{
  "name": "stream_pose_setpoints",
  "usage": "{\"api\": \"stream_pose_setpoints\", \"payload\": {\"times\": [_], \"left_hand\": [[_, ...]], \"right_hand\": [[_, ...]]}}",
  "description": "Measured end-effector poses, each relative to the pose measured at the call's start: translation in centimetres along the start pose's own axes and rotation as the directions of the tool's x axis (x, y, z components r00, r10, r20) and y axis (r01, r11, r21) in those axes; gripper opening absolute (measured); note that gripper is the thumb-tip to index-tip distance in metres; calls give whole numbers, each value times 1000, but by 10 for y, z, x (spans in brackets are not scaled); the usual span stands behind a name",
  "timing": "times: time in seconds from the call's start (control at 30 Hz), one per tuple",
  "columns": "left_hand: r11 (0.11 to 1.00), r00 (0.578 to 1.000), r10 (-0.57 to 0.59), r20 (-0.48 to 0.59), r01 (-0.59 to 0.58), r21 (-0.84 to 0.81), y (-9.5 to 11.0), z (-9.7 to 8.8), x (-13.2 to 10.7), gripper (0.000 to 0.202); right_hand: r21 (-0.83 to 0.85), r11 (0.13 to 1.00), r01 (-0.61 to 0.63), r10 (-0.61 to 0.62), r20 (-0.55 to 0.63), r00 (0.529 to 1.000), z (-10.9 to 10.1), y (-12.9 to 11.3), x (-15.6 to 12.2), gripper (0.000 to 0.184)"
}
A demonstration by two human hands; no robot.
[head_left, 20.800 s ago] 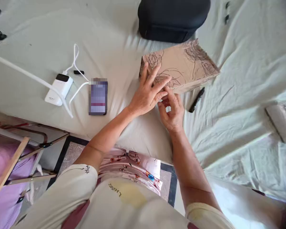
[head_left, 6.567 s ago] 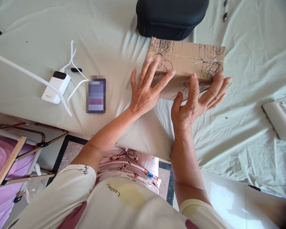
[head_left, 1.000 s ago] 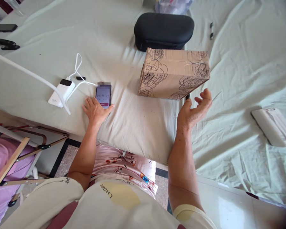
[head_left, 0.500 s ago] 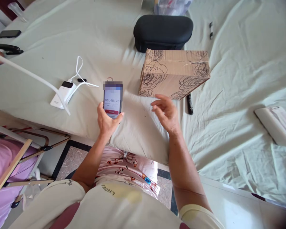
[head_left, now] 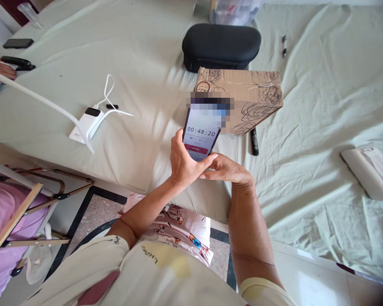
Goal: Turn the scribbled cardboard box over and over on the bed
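My left hand (head_left: pixel 187 163) is closed around the lower part of a smartphone (head_left: pixel 200 132), its thumb along the lower right edge. The phone is tilted, raised in front of the box, and its lit screen reads 00:48:20; part of its top is blurred out. A ring shows at its upper end. My right hand (head_left: pixel 231 170) is against my left thumb at the phone's lower right corner. Its thumb points left below my left thumb, while its other fingertips are hidden, so I cannot tell whether it grips the phone. Behind the phone stands a cardboard box (head_left: pixel 258 102) with black scribbles.
A black marker (head_left: pixel 254 142) lies beside the box, a black case (head_left: pixel 221 46) behind it. A white power bank (head_left: pixel 87 124) with a cable lies left, near a white curved arm (head_left: pixel 47 100). Another person's hand (head_left: pixel 0 66) is far left. A white object (head_left: pixel 370 172) lies right.
My left hand has brought the smartphone right and up, in front of the box. My right hand has come in beside it at the phone's lower corner.
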State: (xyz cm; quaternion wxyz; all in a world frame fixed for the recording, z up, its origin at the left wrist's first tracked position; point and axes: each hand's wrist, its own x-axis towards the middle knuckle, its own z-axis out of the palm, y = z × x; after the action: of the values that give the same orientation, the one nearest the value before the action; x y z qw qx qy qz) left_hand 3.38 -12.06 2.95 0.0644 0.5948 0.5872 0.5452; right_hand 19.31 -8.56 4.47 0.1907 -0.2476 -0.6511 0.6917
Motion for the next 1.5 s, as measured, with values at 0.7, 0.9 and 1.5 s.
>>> {"api": "stream_pose_setpoints", "payload": {"times": [0.7,0.9,1.5], "left_hand": [[997,996,74,-53,-75,-16,7,36,8,104],[999,1000,9,-4,-9,-37,4,35,6,106],[952,976,-198,-89,213,220,-58,-48,40,109]], "right_hand": [[20,996,91,-81,-298,951,-10,-1,-10,55],[-3,997,77,-75,-280,957,-11,0,-7,52],[121,993,17,22,-311,950,-6,-2,-7,64]]}}
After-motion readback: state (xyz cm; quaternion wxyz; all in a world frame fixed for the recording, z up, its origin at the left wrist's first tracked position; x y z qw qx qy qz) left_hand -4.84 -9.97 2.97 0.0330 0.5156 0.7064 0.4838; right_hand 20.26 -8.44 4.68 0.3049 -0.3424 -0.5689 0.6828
